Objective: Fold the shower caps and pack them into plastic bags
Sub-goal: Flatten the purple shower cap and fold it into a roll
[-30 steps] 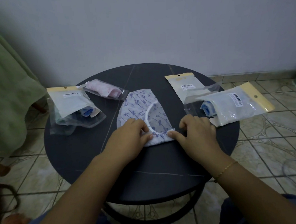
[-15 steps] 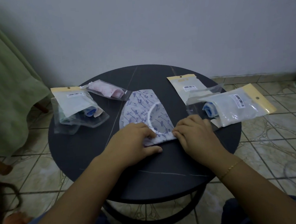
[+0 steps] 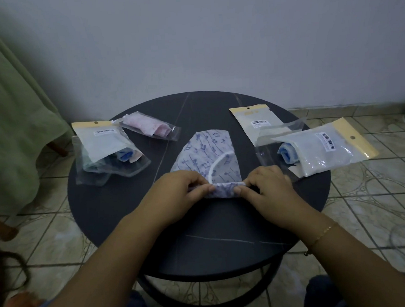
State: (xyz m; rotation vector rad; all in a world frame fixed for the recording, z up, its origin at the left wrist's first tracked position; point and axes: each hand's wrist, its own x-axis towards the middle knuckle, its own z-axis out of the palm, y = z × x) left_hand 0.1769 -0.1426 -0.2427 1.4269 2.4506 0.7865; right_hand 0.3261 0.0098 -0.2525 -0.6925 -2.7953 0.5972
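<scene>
A white shower cap with a blue print (image 3: 207, 153) lies folded flat in the middle of the round dark table (image 3: 203, 244). Its near edge is rolled up into a narrow band. My left hand (image 3: 175, 193) pinches the left end of that band, and my right hand (image 3: 268, 189) pinches the right end. A bagged blue cap (image 3: 321, 152) lies at the right, overhanging the table's edge. An empty-looking bag with a yellow header (image 3: 259, 123) lies behind it.
At the left lie a stack of bags with a blue cap inside (image 3: 108, 152) and a small bag holding a pink cap (image 3: 149, 126). A green cloth (image 3: 10, 123) hangs at the far left. Tiled floor surrounds the table; a grey wall stands behind.
Both hands have turned the cap's near edge over onto itself, forming a rolled band. The hands shifted slightly toward each other and away from me.
</scene>
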